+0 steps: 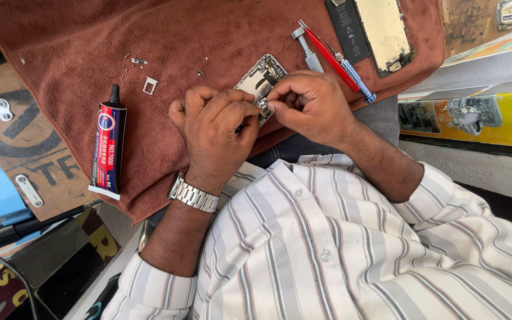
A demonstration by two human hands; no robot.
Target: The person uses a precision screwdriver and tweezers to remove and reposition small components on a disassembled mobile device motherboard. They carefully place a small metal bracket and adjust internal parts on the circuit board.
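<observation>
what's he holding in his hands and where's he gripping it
Both the left hand and right hand pinch a small metal part at its edges, over the phone board.

Looks like a small phone-repair workshop or stall. The bench is covered w/ a brown towel (220, 35) used as a work mat, strewn w/ tiny screws and metal brackets (139, 61) plus a SIM tray (150, 85). An opened phone body (386, 32) w/ its black battery (346, 26) lies at the top, beside a red-handled tool (330, 52) and a small precision screwdriver (354, 76). A black-and-red tube of adhesive (108, 148) sits at the towel's edge. A bare phone circuit board (260, 79) lies mid-mat. Worn stickered surfaces around; lower-left clutter is prob. more tools and cables, too dim to tell.
</observation>
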